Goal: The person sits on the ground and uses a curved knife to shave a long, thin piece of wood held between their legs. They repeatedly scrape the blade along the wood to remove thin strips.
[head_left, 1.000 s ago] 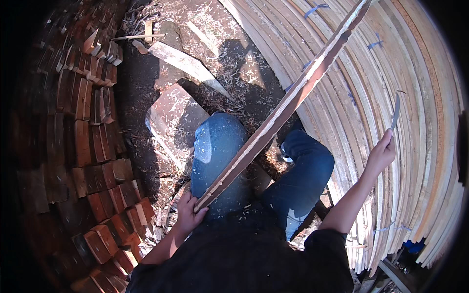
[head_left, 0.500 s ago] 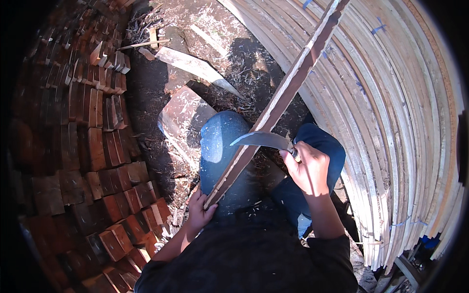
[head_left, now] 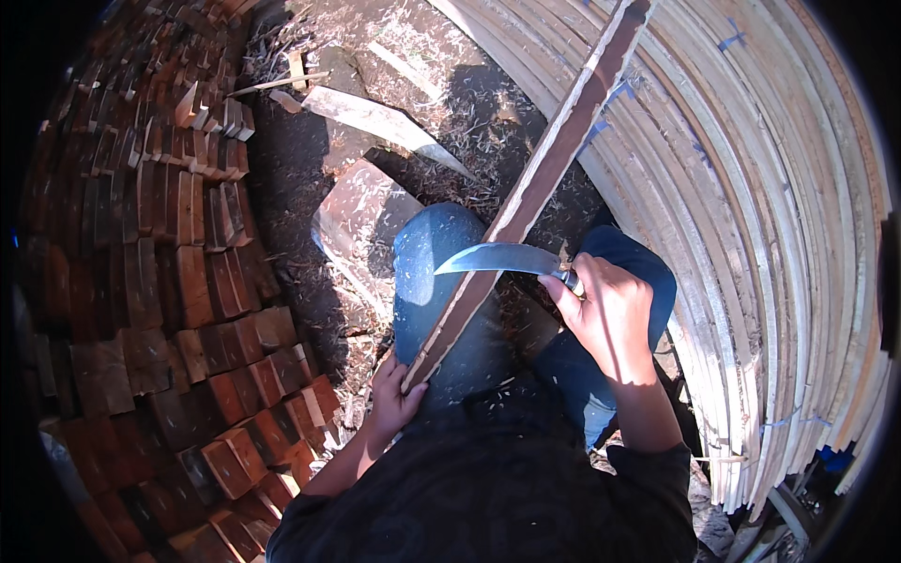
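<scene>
Shows smooth, glossy metal on the knife (head_left: 507, 257), rough-edged wood on the strip (head_left: 539, 188), matt cloth on jeans (head_left: 424, 281) and shirt (head_left: 488, 483), bare wood on stacked boards (head_left: 699, 211).

Dark chocolate brown runs along the face of the long strip (head_left: 568, 141), with a ragged cream band down its edge, and the curved knife (head_left: 497, 258) has a steel-grey blade with a bluish sheen. The jeans (head_left: 432, 249) are blue speckled with cream, and the shirt (head_left: 488, 488) at 6 o'clock is black. At 9 o'clock the blocks (head_left: 195, 291) are reddish brown; at 3 o'clock the slats (head_left: 751, 263) form pale tan and whitish stripes, with blue ties (head_left: 732, 40) between 1 and 2 o'clock.
</scene>
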